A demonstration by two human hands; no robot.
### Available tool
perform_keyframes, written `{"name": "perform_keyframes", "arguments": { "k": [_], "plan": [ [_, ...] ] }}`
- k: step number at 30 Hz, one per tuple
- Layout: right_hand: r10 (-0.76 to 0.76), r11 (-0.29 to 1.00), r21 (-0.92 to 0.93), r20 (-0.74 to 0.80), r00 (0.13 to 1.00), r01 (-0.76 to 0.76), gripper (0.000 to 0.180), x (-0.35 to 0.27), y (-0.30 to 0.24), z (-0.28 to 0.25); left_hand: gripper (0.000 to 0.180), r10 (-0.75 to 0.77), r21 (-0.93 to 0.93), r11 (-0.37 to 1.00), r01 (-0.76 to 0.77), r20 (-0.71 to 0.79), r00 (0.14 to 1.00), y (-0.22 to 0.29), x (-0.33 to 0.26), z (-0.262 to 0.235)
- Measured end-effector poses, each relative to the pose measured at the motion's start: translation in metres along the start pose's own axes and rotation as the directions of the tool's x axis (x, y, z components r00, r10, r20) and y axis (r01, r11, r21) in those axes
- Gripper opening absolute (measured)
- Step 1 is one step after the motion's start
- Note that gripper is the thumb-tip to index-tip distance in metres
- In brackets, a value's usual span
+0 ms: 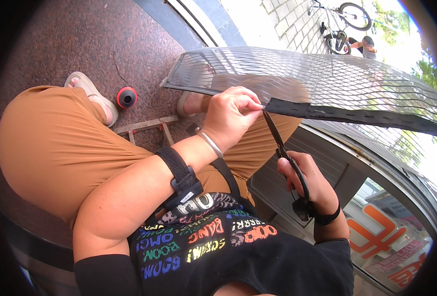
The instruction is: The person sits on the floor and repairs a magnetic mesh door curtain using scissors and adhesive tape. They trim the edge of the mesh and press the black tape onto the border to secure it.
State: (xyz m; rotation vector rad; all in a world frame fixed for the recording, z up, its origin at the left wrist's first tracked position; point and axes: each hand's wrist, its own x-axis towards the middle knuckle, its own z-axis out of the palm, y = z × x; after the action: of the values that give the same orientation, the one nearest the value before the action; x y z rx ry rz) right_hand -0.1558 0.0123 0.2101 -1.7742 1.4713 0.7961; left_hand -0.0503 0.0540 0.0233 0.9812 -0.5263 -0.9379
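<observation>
A large see-through ribbed sheet (297, 69) stretches across in front of me, with black fabric edging (288, 106) along its near side. My left hand (232, 116) is closed, its thumb and forefinger pinching at the end of the wider part of that edging. What lies exactly between the fingertips is too small to tell. In my right hand (309, 181) is a pair of dark scissors (276, 134), thumb and fingers around the handles. The blade tips point up to the left fingertips and touch or nearly touch the edging; whether they are parted is unclear.
On the speckled stone floor (55, 49) lies a red and black spool (127, 98) trailing dark thread. A wooden frame (147, 125) stands between my feet. Lower right is a glass panel (381, 232). Outside, bicycles (354, 17) and a person (366, 45) are on brick paving.
</observation>
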Motion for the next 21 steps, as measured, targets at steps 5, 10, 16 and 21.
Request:
{"name": "perform_keyframes", "arguments": {
  "k": [5,10,16,21],
  "plan": [
    [0.03,1.0,-0.001,0.002,1.0,-0.03,0.048,0.0005,-0.0044,-0.0003,0.004,0.048,0.072,0.996,-0.047,-0.013,0.999,0.0002,0.0006,-0.0011],
    [0.068,0.998,0.008,0.01,0.998,-0.068,0.047,-0.0015,-0.0095,0.0009,0.004,0.072,0.093,0.993,-0.071,-0.009,0.997,-0.0027,0.0003,-0.0007],
    [0.078,0.996,0.053,0.013,0.997,-0.079,0.046,-0.004,-0.0072,0.0027,0.004,0.039,0.062,0.997,-0.039,-0.001,0.999,-0.0033,-0.0012,0.0007],
    [0.079,0.993,0.082,0.024,0.997,-0.081,0.047,-0.0048,-0.0041,0.0026,0.005,0.021,0.052,0.998,-0.022,0.02,1.0,-0.003,-0.0014,0.0009]
  ]
}}
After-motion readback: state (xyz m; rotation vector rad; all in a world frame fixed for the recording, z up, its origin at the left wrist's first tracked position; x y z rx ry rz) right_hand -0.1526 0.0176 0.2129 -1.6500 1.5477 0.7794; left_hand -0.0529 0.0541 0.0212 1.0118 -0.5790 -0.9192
